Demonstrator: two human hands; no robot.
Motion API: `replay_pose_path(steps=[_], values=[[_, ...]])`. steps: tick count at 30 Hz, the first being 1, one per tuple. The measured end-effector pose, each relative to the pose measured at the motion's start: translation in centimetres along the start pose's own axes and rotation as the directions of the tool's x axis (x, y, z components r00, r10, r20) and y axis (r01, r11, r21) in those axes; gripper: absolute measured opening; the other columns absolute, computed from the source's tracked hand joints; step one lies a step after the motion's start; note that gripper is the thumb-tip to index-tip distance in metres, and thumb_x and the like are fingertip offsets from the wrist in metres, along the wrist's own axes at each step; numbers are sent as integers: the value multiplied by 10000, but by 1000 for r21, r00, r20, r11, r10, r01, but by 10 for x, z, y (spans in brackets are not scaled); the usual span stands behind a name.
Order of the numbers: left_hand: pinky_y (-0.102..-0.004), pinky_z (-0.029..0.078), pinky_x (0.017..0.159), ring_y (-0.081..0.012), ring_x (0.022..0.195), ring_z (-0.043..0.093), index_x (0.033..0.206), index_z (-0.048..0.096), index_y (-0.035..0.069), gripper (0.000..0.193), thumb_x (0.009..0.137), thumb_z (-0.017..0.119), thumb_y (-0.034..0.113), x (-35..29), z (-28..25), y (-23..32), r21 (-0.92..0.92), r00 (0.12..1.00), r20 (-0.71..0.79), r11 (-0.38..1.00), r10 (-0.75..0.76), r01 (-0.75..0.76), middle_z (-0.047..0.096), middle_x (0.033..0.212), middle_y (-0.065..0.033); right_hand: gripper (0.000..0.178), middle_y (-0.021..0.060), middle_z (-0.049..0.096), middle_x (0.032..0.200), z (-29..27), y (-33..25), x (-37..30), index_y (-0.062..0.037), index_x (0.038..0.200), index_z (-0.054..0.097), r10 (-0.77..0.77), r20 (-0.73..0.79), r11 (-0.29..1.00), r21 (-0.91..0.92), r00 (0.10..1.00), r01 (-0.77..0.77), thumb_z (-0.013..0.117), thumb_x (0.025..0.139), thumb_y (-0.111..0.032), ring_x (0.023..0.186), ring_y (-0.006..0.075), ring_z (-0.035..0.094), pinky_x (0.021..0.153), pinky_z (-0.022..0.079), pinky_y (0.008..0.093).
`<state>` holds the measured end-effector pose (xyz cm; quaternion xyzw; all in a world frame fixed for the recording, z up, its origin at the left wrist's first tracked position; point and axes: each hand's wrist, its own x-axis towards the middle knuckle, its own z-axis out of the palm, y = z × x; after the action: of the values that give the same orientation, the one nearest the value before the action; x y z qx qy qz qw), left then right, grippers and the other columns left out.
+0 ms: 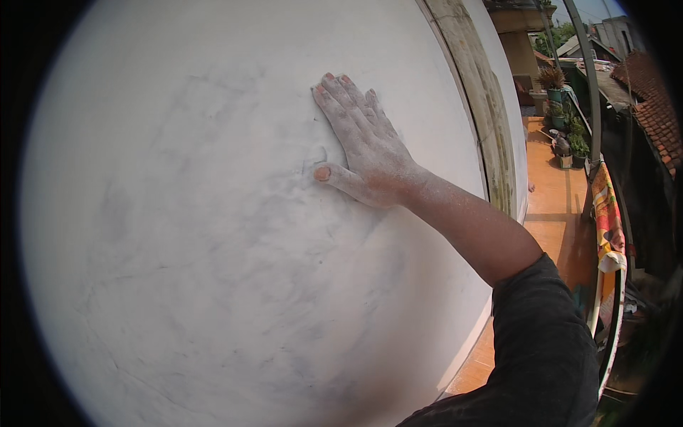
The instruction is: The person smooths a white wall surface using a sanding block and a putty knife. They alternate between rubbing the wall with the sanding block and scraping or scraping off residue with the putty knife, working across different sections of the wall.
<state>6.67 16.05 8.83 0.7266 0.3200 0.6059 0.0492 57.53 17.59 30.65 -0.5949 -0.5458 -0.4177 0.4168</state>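
My right hand [366, 146] lies flat against a white wall [213, 213], fingers stretched upward and the thumb out to the left. Pale powder coats its back and fingers, and some reaches the wrist. A thin dark line shows along the fingertips; whether it is shadow or a thin sheet under the palm I cannot tell. Grey smudges, faint cracks and patchy streaks mark the wall around and below the hand. My right arm, in a dark sleeve [541, 341], comes in from the lower right. My left hand is out of view.
A weathered vertical strip [484, 107] edges the wall on the right. Beyond it runs an orange tiled balcony floor [551, 185] with potted plants [576, 142]. A railing [596, 92] with a colourful cloth [608, 213] over it bounds the balcony; tiled roofs [654, 107] lie outside.
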Motion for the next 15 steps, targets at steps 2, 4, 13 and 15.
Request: replay_pose_path(steps=[2,4,13,15], values=[[-437,484,969,-294,989,633,1393,457,-82,597,995,595,341,1,0,0,-12,1000,7,1000,-2,2,655,1092,-237,944,192,140,1693,-9,48,69,-33,1629,129,122,-142,989,98,982,-109,405,990,-671,1588,311,57,1289,71,493],[-440,482,977,-297,1000,635,1403,452,-83,610,995,598,345,2,-2,1,-9,1000,12,1000,-1,1,656,1102,-239,787,225,286,1632,-20,88,136,-16,1587,268,378,-2,851,396,926,-346,342,1047,-583,1532,350,223,1264,173,501],[-454,473,1011,-311,1050,644,1448,427,-88,667,993,608,365,-3,-7,7,-29,998,27,998,-57,58,658,1151,-245,956,184,64,1701,-5,-24,-37,-27,1630,32,50,151,999,-25,987,-47,424,1007,-636,1588,325,13,1281,56,551],[-457,471,1019,-314,1061,646,1458,421,-89,680,993,611,369,-1,-8,23,-42,996,34,996,-79,80,659,1162,-247,950,167,86,1703,-11,1,-26,-34,1633,52,51,52,999,-10,997,-50,420,1006,-645,1590,312,14,1281,59,547]])
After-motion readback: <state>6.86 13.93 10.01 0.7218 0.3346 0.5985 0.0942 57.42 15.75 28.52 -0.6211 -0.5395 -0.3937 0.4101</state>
